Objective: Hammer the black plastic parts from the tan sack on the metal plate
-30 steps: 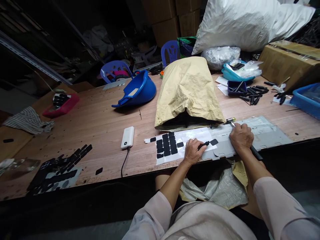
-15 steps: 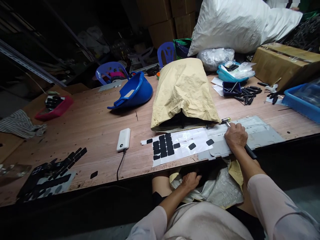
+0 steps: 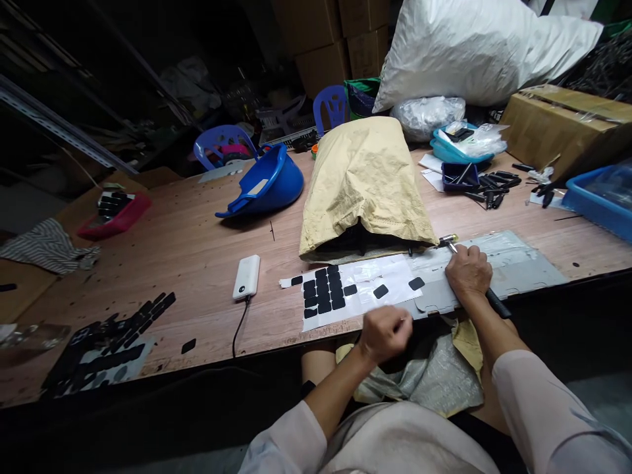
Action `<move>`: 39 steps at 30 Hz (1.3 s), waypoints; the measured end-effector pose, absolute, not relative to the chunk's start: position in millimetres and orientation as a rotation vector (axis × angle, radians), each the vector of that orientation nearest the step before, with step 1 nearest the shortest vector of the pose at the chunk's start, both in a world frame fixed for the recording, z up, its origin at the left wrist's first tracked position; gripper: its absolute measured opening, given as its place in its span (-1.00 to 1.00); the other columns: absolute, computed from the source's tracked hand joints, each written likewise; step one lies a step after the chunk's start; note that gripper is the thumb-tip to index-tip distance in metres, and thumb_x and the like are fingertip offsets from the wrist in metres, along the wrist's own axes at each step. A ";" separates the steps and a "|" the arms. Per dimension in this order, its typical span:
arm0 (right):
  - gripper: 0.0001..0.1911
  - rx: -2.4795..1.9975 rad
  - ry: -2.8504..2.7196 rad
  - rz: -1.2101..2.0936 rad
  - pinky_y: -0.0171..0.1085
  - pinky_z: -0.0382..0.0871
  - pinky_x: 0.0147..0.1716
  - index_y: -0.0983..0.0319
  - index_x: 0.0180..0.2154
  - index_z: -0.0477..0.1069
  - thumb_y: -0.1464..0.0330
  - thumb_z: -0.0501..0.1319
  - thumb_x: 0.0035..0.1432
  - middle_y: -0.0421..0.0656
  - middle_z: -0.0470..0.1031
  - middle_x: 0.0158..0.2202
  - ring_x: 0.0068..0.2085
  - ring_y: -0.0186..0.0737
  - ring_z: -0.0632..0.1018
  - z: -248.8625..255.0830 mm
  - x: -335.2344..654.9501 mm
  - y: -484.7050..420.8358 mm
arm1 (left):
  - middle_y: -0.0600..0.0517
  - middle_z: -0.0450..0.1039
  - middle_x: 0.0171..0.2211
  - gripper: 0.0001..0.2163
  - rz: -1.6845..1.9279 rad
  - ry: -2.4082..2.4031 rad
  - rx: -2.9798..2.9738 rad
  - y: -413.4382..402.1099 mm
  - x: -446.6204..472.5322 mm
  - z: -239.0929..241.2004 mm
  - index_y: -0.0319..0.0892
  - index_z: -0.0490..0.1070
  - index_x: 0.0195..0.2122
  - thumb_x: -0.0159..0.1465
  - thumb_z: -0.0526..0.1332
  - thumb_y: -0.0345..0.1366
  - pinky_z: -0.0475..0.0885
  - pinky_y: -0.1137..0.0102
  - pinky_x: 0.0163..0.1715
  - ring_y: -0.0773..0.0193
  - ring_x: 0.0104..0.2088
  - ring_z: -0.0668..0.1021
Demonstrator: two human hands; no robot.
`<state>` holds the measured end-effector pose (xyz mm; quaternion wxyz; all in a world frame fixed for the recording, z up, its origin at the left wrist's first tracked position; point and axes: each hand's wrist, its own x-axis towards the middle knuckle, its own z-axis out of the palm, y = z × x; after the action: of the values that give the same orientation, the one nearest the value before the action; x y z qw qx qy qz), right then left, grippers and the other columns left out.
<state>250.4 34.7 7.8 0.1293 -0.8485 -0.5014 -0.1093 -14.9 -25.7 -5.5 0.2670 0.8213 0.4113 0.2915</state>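
Observation:
My right hand (image 3: 467, 271) is closed round a dark-handled tool (image 3: 496, 304) whose metal tip (image 3: 450, 244) points at the tan sack. It rests on a grey metal plate (image 3: 513, 270) at the table's front edge. My left hand (image 3: 384, 334) is closed in a loose fist just below the table edge, above a crumpled bag (image 3: 434, 375) in my lap; what it holds is hidden. A white sheet (image 3: 355, 289) lies in front of me with a block of several black pads (image 3: 323, 297) and two loose pads (image 3: 380, 291).
A tan sack (image 3: 368, 181) lies behind the sheet. A white power bank (image 3: 247, 276) with a cable sits to the left, a blue helmet (image 3: 266, 184) behind it. More black pads (image 3: 113, 329) lie far left. Trays, black parts, a cardboard box and a blue bin fill the right.
My left hand left the sheet, where a black pad now lies, dropped to the bag in my lap, then rose in a fist toward the table edge. The right hand stayed put.

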 end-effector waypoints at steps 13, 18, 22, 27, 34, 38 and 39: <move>-0.64 -2.482 -1.465 -0.317 -0.16 0.11 -0.25 0.31 0.08 0.51 0.35 0.06 0.41 0.14 0.48 -0.06 -0.10 0.01 0.42 5.9 249.8 35.7 | -0.23 0.70 -0.09 -0.86 0.631 2.152 1.545 136.6 -7.4 48.5 -0.14 0.68 -0.23 0.26 0.40 -0.21 0.50 0.24 -0.15 -0.11 -0.03 0.70; -0.62 -2.483 -1.455 -0.307 -0.16 0.08 -0.27 0.32 0.06 0.52 0.35 0.00 0.44 0.16 0.49 -0.06 -0.10 0.03 0.43 9.6 248.2 35.4 | -0.08 0.71 -0.20 -0.93 0.686 2.127 1.570 116.4 -25.1 41.9 -0.09 0.60 -0.32 0.26 0.39 -0.25 0.47 0.30 -0.16 0.02 -0.10 0.69; -0.62 -2.471 -1.455 -0.303 -0.14 0.07 -0.27 0.32 0.06 0.52 0.35 0.00 0.44 0.18 0.50 -0.05 -0.09 0.05 0.43 8.8 248.5 35.7 | 0.06 0.68 -0.29 -0.92 0.778 2.056 1.611 102.3 -35.0 34.9 -0.07 0.58 -0.23 0.25 0.40 -0.33 0.45 0.37 -0.14 0.16 -0.20 0.67; -0.64 -2.465 -1.455 -0.311 -0.15 0.09 -0.26 0.31 0.06 0.51 0.35 0.03 0.41 0.17 0.49 -0.06 -0.09 0.04 0.43 7.4 249.6 35.8 | -0.01 0.68 -0.23 -0.90 0.681 2.066 1.625 102.7 -33.9 34.9 -0.08 0.62 -0.20 0.25 0.40 -0.34 0.45 0.34 -0.13 0.09 -0.12 0.67; -0.63 -2.478 -1.448 -0.295 -0.15 0.11 -0.25 0.32 0.05 0.51 0.36 0.02 0.42 0.17 0.49 -0.05 -0.08 0.05 0.43 9.3 247.7 36.0 | 0.08 0.64 -0.27 -0.87 0.798 1.762 1.678 84.5 -36.5 30.3 -0.10 0.61 -0.21 0.21 0.39 -0.40 0.46 0.39 -0.22 0.26 -0.33 0.59; -0.61 -2.475 -1.451 -0.281 -0.14 0.11 -0.25 0.32 0.09 0.51 0.36 0.01 0.43 0.19 0.49 -0.03 -0.07 0.07 0.42 9.7 247.8 35.6 | 0.08 0.63 -0.23 -0.82 0.728 1.328 1.906 55.5 -32.4 17.1 -0.10 0.62 -0.21 0.17 0.42 -0.45 0.48 0.37 -0.19 0.24 -0.27 0.58; -0.62 -2.475 -1.454 -0.277 -0.14 0.11 -0.25 0.32 0.09 0.51 0.36 0.02 0.42 0.18 0.48 -0.04 -0.07 0.06 0.41 9.7 247.9 35.4 | 0.07 0.62 -0.23 -0.82 0.715 1.287 1.960 50.4 -30.3 14.2 -0.10 0.62 -0.23 0.16 0.42 -0.46 0.49 0.34 -0.13 0.22 -0.22 0.59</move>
<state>247.9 35.4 9.7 0.1285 -0.8511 -0.5000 -0.0953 -30.3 50.4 14.2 0.3381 0.7525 0.4940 0.2745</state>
